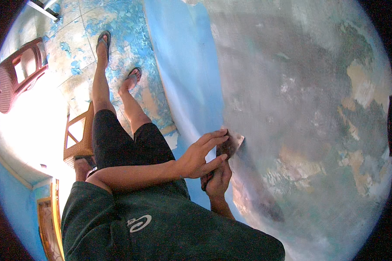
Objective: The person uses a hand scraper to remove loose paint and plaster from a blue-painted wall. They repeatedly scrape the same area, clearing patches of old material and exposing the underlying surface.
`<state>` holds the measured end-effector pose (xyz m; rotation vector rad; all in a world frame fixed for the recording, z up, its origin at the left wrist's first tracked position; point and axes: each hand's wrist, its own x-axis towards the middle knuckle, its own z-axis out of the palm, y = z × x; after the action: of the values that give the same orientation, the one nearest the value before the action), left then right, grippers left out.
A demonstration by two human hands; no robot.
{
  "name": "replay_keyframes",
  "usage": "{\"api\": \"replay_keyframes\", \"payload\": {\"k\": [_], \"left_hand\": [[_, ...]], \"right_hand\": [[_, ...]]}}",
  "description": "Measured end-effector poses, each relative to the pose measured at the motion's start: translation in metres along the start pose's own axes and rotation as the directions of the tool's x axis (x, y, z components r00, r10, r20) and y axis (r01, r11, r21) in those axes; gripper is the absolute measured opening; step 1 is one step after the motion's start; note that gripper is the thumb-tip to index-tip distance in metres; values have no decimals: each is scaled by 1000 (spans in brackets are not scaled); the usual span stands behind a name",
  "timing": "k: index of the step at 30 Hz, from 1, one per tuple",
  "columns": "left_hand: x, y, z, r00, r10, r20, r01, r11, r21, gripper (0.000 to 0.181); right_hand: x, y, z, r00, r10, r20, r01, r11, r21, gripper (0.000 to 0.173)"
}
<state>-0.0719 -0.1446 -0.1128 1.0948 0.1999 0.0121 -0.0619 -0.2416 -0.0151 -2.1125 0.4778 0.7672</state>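
My right hand (pixel 218 182) is wrapped around the dark handle of a wide-bladed scraper (pixel 227 146). The fingertips of my left hand (pixel 196 156) press on the scraper's blade, with the thumb lower down near my right hand. The blade's far edge meets the wall (pixel 264 98), which is mostly bare grey with scattered cream and whitish patches. A band of blue paint (pixel 189 58) covers the wall's lower part, to the left of the blade. Part of the handle is hidden by my right hand.
Blue paint flakes (pixel 124 19) litter the tiled floor along the wall, around my sandalled feet. A brown woven-pattern chair (pixel 80 133) stands by my left leg, and another (pixel 19 75) farther left. Part of another person's limb (pixel 81 169) shows beside the nearer chair. A metal leg (pixel 45 11) is at upper left.
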Motion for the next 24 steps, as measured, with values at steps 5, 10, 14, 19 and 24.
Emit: {"api": "replay_keyframes", "payload": {"k": [5, 10, 14, 19, 24], "left_hand": [[-2, 3, 10, 994, 39, -101, -30, 996, 88, 64], [0, 3, 11, 992, 20, -122, 1, 985, 171, 68], [4, 1, 8, 991, 15, -134, 9, 984, 176, 64], [14, -3, -10, 984, 34, -176, 3, 980, 201, 60], [5, 7, 0, 994, -17, -110, 40, 978, 207, 61]], "right_hand": [[10, 33, -12, 995, -95, -9, 92, 981, -171, 43], [13, 35, 2, 971, -229, -67, 214, 960, -180, 41], [16, 41, -5, 987, -158, -9, 153, 964, -219, 37], [42, 36, 20, 952, -306, -28, 290, 923, -252, 36], [31, 31, 11, 992, -96, -82, 88, 992, -90, 32]]}}
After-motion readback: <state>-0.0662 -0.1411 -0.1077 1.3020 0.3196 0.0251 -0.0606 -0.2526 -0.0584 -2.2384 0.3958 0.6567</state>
